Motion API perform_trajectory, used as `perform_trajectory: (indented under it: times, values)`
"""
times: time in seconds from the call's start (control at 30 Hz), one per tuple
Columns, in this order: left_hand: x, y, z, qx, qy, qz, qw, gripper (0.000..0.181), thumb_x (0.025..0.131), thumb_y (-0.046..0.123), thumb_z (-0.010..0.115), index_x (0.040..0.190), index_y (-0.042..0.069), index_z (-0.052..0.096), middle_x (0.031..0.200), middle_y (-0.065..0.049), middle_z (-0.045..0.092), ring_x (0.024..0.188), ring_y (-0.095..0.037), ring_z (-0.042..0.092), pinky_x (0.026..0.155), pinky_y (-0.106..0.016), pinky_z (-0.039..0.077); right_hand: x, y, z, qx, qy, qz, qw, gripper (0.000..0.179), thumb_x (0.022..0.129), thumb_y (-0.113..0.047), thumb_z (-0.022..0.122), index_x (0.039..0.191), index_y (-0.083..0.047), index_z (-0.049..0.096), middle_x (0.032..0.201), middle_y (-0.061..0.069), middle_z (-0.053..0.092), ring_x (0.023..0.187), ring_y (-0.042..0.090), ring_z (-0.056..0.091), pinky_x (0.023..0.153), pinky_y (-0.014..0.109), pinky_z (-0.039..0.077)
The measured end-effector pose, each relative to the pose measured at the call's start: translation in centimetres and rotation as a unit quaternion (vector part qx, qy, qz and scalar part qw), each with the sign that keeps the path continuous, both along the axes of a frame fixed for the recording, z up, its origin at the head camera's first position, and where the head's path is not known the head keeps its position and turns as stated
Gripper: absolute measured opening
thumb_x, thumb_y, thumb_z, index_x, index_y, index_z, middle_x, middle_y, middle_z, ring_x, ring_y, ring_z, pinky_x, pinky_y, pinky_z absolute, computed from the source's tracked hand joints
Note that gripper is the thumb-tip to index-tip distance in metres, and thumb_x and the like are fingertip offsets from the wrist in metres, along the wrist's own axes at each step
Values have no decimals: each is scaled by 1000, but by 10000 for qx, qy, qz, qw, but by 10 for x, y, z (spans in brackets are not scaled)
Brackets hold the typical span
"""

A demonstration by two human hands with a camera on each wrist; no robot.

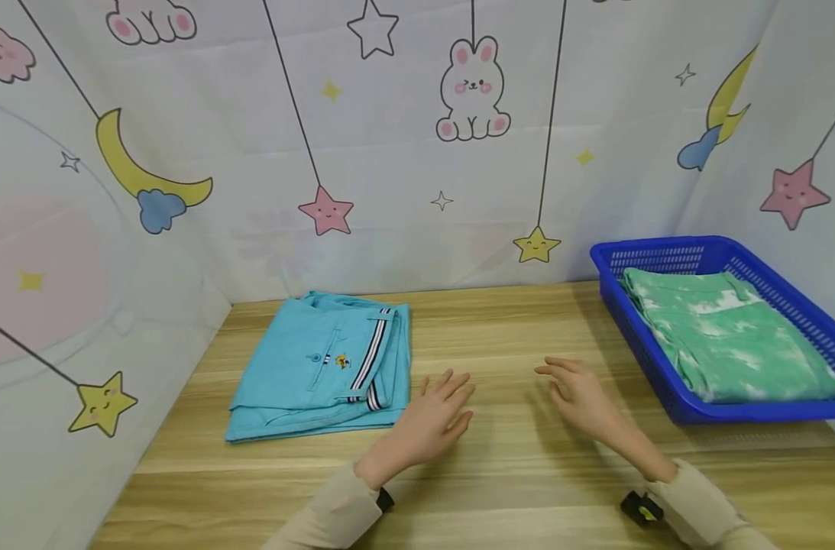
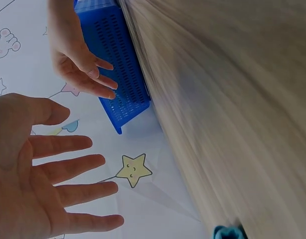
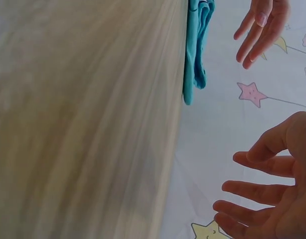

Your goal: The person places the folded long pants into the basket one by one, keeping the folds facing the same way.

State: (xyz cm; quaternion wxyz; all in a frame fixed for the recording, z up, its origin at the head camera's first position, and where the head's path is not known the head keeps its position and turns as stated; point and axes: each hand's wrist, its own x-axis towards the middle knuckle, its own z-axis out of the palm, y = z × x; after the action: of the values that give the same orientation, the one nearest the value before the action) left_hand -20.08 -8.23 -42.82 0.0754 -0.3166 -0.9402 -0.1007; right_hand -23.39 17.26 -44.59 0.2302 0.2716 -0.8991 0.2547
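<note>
Folded turquoise trousers (image 1: 307,359) lie on the left of the wooden table, their striped waistband and a buttoned pocket facing up. Just right of them hovers my left hand (image 1: 427,420), fingers spread and holding nothing. My right hand (image 1: 582,401) is above the table between the trousers and the blue basket (image 1: 640,347), its fingers loosely bent around nothing. In the left wrist view the left hand's palm (image 2: 48,184) shows with its fingers apart. Inside the basket lies a folded green-and-white tie-dye garment (image 1: 740,336).
A wood-grain table (image 1: 500,328) spans the space between the trousers and the basket. White cloth walls (image 1: 396,153) printed with stars, moons and bunnies rise at the back and both sides. The basket stands close to the right wall.
</note>
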Motion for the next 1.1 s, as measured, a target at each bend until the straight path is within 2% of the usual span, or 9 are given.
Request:
perform_trajectory:
  times: [0.33,0.6,0.7,0.8,0.87,0.93,1.0,1.07,1.1]
  values:
    - [4,-14,-1,185,-2,54,9998,41,92,27,47,128,9,47,135,-10,44,125,-33,39,97,-56,34,-3,-6,6,2,-239,51,9997,25,73,10,60,97,3,65,103,26,62,95,40,57,79,49,47]
    - [5,-25,3,504,70,-6,9987,39,91,25,50,125,6,50,131,-13,48,120,-32,46,96,-48,39,-8,-16,16,-148,-1038,63,9945,25,80,0,58,103,-2,65,109,21,62,101,36,57,82,49,46]
    - [4,-29,6,585,127,-65,9982,38,90,25,51,123,6,52,129,-13,51,116,-29,50,94,-43,42,-9,-19,19,-157,-1239,71,9921,25,81,-1,56,104,-3,65,109,19,62,81,23,61,74,40,48]
    - [2,-31,7,656,17,-163,9977,38,90,24,52,123,6,52,128,-13,51,114,-27,52,91,-39,45,-9,-21,21,-251,-1506,50,9883,27,81,1,54,105,-3,64,108,19,63,49,8,41,55,28,43]
    - [2,-33,9,734,-198,-158,9970,39,91,24,50,124,6,51,130,-13,50,115,-26,52,91,-38,45,-10,-23,23,-325,-1671,45,9854,27,81,1,53,105,-3,64,109,20,62,44,8,34,53,26,42]
    - [2,-35,11,798,-436,-74,9958,39,92,25,48,126,7,50,131,-12,48,115,-25,51,91,-37,45,-11,-25,24,-437,-1841,59,9819,27,82,0,52,106,-3,64,110,20,62,51,15,51,54,29,47]
    - [2,-39,14,862,-670,42,9940,39,92,26,47,127,8,48,133,-11,47,117,-24,50,92,-37,45,-12,-28,24,-513,-1972,77,9790,27,84,-1,52,108,-3,63,111,20,61,76,28,62,60,35,51]
    - [2,-42,16,943,-824,133,9920,39,93,26,46,128,9,48,134,-10,46,118,-24,49,92,-38,45,-14,-31,25,-569,-2069,104,9767,27,84,-2,52,108,-4,63,112,20,61,102,39,56,65,36,51]
    - [2,-44,16,981,-901,171,9909,39,93,25,46,129,9,47,134,-10,46,118,-24,49,92,-38,45,-15,-32,25,-598,-2149,124,9747,27,85,-3,52,109,-4,63,112,21,60,103,39,55,65,35,51]
